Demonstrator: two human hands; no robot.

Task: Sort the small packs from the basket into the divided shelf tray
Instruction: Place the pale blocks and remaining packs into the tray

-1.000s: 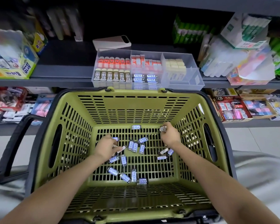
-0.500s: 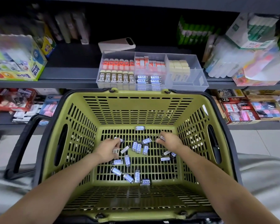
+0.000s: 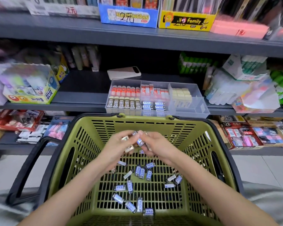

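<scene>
Here both hands meet above the basket point(image 3: 153, 120) floor, fingertips close together; whether they touch I cannot tell. The left hand point(image 3: 119, 145) has its fingers curled round a few pale packs point(image 3: 129, 148). The right hand point(image 3: 157, 144) pinches a blue pack point(image 3: 140, 141) between thumb and fingers. More packs point(image 3: 148, 175) lie scattered on the basket's slatted bottom, below the hands. The clear tray point(image 3: 201, 110) sits on the shelf point(image 3: 82, 98) just behind the basket's far rim, with rows of orange, 2B, blue and yellow packs in its compartments
</scene>
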